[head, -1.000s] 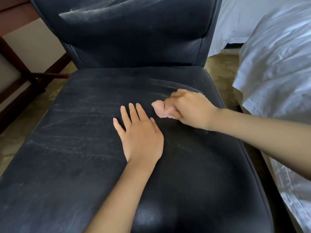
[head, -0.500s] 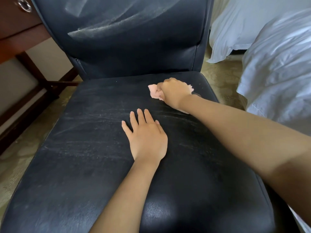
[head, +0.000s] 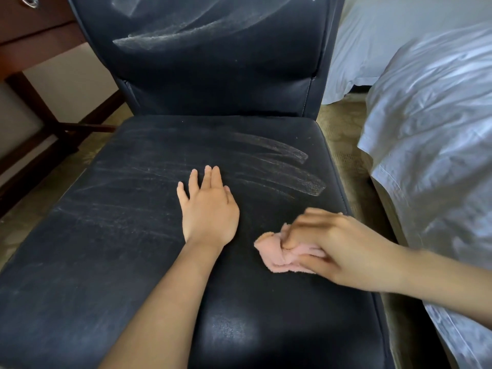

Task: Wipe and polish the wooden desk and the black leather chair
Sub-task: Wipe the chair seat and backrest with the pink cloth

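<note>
The black leather chair fills the view, its seat streaked with pale wipe marks and its backrest smeared too. My left hand lies flat on the middle of the seat, fingers straight. My right hand grips a bunched pink cloth and presses it on the seat's right side, near the front. Motion blurs the fingers. A corner of the wooden desk shows at the top left, with a metal drawer pull.
A bed with white sheets stands close on the right of the chair, leaving a narrow strip of carpet between. The desk's dark wooden legs and crossbars are on the left, over patterned carpet.
My right hand has drawn the cloth from the back right of the seat towards me, leaving fresh pale streaks there. My left hand stays flat in the same spot.
</note>
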{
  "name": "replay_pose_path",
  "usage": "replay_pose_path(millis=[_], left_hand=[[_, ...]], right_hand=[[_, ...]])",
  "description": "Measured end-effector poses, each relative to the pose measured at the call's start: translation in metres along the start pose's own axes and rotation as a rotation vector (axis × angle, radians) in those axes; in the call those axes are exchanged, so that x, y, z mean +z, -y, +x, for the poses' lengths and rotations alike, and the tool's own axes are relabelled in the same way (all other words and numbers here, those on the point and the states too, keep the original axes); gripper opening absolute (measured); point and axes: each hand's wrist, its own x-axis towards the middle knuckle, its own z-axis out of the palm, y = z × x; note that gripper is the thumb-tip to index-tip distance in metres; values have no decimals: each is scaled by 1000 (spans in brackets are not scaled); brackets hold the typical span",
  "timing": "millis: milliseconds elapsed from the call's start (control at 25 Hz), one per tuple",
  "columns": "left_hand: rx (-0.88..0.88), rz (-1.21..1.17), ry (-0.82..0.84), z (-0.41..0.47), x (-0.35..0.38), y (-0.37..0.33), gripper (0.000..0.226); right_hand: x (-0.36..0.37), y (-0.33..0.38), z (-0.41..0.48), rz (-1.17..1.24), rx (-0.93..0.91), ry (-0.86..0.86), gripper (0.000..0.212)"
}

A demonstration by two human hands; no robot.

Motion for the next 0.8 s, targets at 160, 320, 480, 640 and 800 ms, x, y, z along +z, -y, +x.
replay_pose_path(millis=[160, 320, 480, 640, 800], left_hand=[[46, -7, 9, 0, -2, 8, 52], [72, -12, 10, 0, -2, 16, 51], [85, -8, -5, 0, -2, 18, 51], [65, -29, -40, 0, -1, 15, 50], [78, -49, -57, -2, -2, 12, 48]], right_hand=[[-2, -9, 19, -61, 16, 3, 21], [-17, -44, 76, -219, 199, -12, 17], [-20, -73, 127, -272, 289, 28, 14], [-23, -90, 173, -286, 472, -16, 13], [-17, -80, 191, -414, 498, -39, 8]])
